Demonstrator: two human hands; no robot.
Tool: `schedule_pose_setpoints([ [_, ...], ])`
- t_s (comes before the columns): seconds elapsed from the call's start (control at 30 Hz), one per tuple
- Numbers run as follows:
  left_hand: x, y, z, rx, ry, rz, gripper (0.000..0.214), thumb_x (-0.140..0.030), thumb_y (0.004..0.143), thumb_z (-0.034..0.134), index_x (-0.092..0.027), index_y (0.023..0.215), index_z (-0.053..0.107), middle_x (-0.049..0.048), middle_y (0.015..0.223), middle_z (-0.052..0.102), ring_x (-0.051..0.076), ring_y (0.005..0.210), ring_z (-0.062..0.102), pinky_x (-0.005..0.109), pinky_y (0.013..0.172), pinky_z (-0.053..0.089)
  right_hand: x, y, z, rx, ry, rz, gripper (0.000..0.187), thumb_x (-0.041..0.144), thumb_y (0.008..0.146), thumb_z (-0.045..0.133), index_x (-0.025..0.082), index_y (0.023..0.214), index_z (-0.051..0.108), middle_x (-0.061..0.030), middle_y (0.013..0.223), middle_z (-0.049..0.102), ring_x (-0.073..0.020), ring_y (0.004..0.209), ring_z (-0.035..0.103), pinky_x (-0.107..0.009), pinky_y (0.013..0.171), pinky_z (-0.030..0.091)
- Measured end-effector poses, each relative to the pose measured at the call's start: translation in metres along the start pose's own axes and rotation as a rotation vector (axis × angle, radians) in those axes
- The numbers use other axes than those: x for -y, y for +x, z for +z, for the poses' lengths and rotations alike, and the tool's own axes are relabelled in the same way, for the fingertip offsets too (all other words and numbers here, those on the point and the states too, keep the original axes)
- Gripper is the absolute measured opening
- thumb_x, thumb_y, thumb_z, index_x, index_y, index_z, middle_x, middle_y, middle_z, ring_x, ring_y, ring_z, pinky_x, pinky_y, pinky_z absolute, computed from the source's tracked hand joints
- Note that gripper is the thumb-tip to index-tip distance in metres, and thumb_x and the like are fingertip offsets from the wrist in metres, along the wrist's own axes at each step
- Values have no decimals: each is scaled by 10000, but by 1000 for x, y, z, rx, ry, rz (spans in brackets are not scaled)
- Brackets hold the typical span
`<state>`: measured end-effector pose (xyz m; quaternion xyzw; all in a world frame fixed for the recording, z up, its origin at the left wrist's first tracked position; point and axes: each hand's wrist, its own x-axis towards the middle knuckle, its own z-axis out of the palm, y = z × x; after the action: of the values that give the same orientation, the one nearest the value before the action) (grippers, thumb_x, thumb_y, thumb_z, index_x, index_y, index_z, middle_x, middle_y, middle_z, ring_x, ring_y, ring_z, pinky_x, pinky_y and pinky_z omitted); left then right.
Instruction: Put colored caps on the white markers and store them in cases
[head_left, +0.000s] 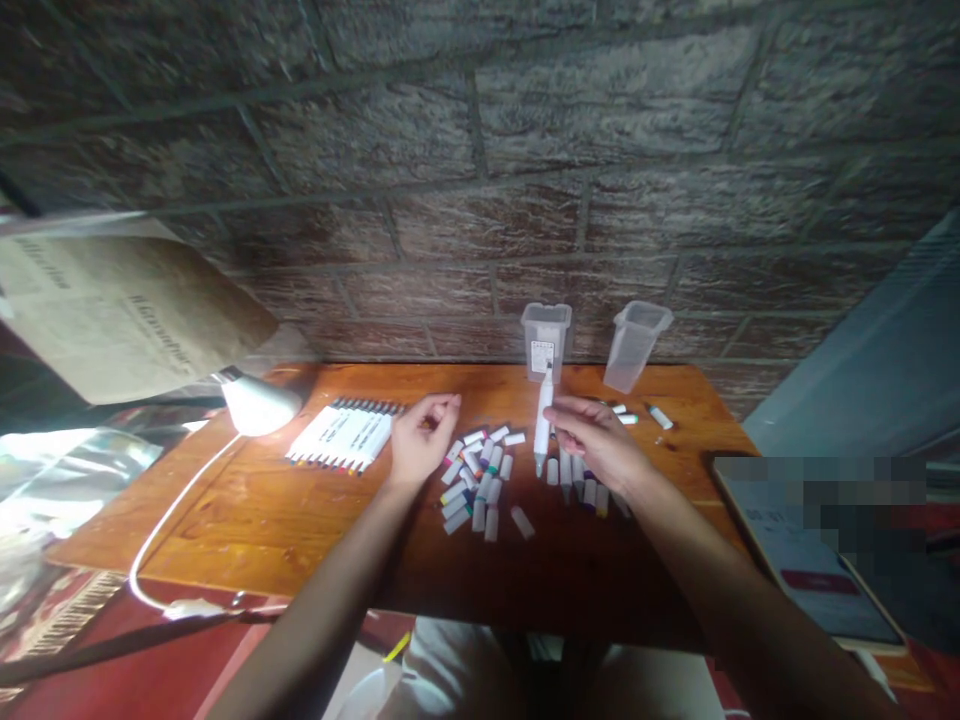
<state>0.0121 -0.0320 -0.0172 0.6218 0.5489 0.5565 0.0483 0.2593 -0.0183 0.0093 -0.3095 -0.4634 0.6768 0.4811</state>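
The white marker is a smooth, slim stick, which stands almost upright in the air above the middle of the tabletop; its upper end is narrow and dark, and its lower end becomes a greyish point. The right hand pinches it at the middle between thumb and fingers. The left hand is loosely curled, with bent fingers, and I cannot tell if something is inside it. Between the hands lies a loose heap of caps, short and white, several with coloured ends. Below the right hand are some pale loose pieces, partly covered by it. Beside the left hand, toward the left edge of the tabletop, slim markers lie in a neat flat row, with dark tips toward the far edge. At this far edge stand two containers of translucent plastic, a labelled box and a tilted box. Near the far left corner is a smooth white cylinder with a white cable. A flat tablet lies by the right edge. Behind everything rises the wall of rough, dark blocks.
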Motion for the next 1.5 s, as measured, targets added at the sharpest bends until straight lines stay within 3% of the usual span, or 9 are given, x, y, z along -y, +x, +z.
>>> schedule_pose_setpoints([
  [0.23,-4,-2,0,91,-230,-162,261,-403,866,662,-154,810,716,-17,547,626,92,492,530,210,538,439,-5,-2,-5,10,-144,-165,260,380,729,818,218,876,679,71,617,550,-49,448,324,-223,434,222],
  [0.4,-12,-4,10,379,-604,-418,365,-496,811,714,-132,832,732,35,685,726,41,383,405,198,399,326,-9,-11,-4,38,-636,-430,208,347,842,726,237,1017,706,-3,778,719,-124,616,588,-249,577,439],
  [0.57,-21,-11,13,586,-824,-643,516,-527,713,800,-134,1042,743,63,816,766,58,401,515,194,384,404,-8,-22,7,239,-1042,-606,222,274,936,605,281,1115,736,-19,947,776,-141,728,675,-261,723,526],
  [0.77,-28,-12,12,614,-943,-742,471,-386,661,879,-137,1041,753,29,774,748,74,482,614,175,459,498,-8,-22,10,258,-1133,-750,263,223,977,549,290,1166,720,-19,1056,760,-142,911,705,-247,870,524],
  [1.1,-23,-13,15,605,-1010,-830,429,-292,649,892,-110,995,715,62,795,764,144,646,725,231,627,596,-11,-22,14,383,-1140,-688,427,134,959,479,321,1308,638,-29,1230,685,-163,1092,658,-281,968,500],
  [1.2,-18,-6,4,561,-920,-791,467,-328,619,898,-122,997,719,54,772,758,140,612,705,233,591,577,-12,-22,14,374,-1127,-662,413,172,974,478,299,1348,599,-42,1218,687,-166,1034,672,-279,922,519],
  [1.3,-12,7,-25,494,-633,-656,466,-360,610,889,-123,988,750,57,820,769,130,631,684,235,609,562,-13,-20,10,256,-1122,-666,368,240,978,516,250,1339,586,-59,1141,709,-170,875,677,-289,836,537],
  [1.4,-5,19,-62,484,-124,-450,425,-426,745,766,-125,1044,768,74,900,784,164,722,696,266,674,562,-12,-16,3,122,-1110,-701,274,259,960,554,211,1213,646,-67,1075,725,-155,706,635,-292,738,534],
  [1.5,3,24,-86,542,492,-272,297,-356,846,634,-173,1019,791,56,867,788,192,754,709,280,716,536,-11,-14,1,31,-1071,-683,193,255,943,574,198,1090,686,-57,1009,744,-119,553,566,-267,599,500],
])
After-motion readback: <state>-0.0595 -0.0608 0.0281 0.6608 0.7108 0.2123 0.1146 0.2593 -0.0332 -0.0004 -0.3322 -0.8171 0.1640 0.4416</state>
